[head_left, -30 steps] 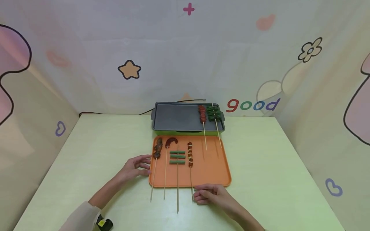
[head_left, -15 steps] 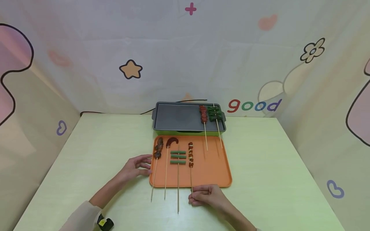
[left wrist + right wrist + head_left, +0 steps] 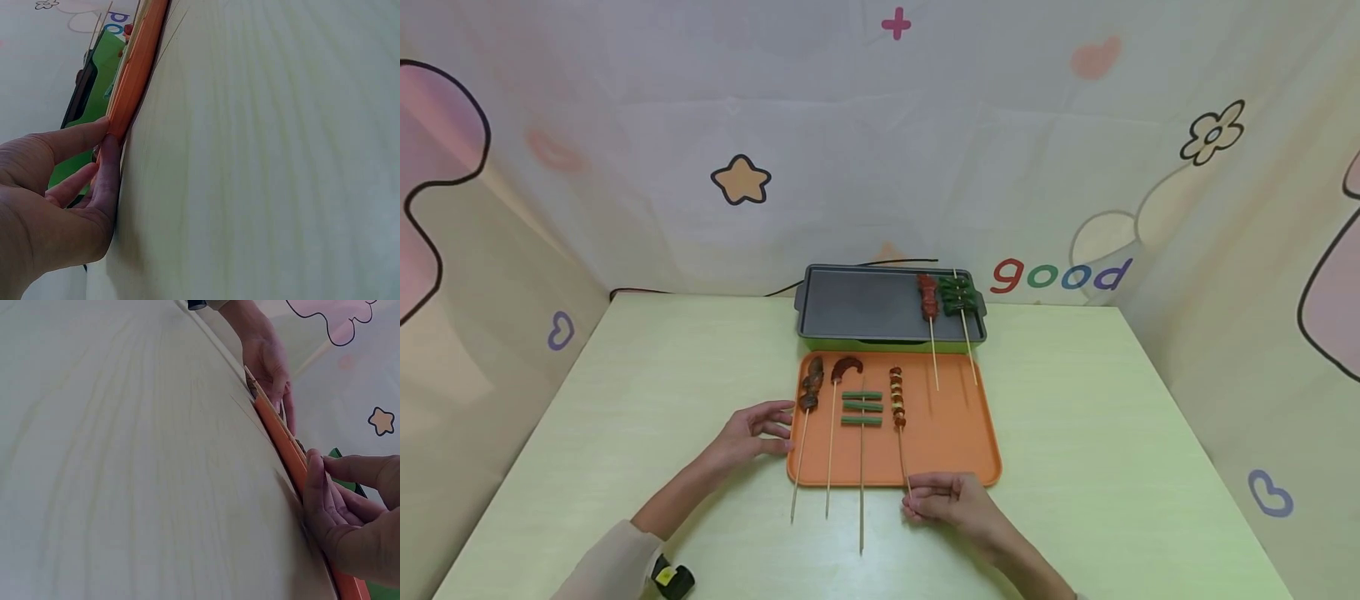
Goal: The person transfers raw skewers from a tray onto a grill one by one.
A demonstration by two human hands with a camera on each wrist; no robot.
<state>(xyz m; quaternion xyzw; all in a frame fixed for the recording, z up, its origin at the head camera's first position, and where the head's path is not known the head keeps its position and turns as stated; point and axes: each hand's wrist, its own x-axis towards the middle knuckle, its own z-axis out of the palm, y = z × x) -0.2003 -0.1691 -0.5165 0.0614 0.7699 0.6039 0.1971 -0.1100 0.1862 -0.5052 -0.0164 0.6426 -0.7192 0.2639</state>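
My right hand (image 3: 958, 508) pinches the lower end of a skewer (image 3: 898, 404) threaded with small reddish-brown and pale pieces. The right wrist view shows this hand's thumb and fingertips meeting at the near edge of the orange tray (image 3: 951, 458). At the tray's left rim, my left hand (image 3: 751, 433) rests its extended fingertips against the edge, thumb and fingers spread along it. Three other skewers lie on the tray, their sticks jutting over the front: one with dark brown chunks (image 3: 811, 387), one with a curled dark-red piece (image 3: 846, 369), one with green bars (image 3: 861, 407).
Behind the tray stands a green griddle with a dark grey plate (image 3: 857, 304). On its right side lie a red meat skewer (image 3: 928, 296) and a green vegetable skewer (image 3: 957, 293), sticks hanging over the front. A patterned cloth (image 3: 850, 125) encloses the table.
My right hand has taken hold of the skewer's stick end and drawn it slightly right, tilting the stick. The left hand stays at the tray's rim.
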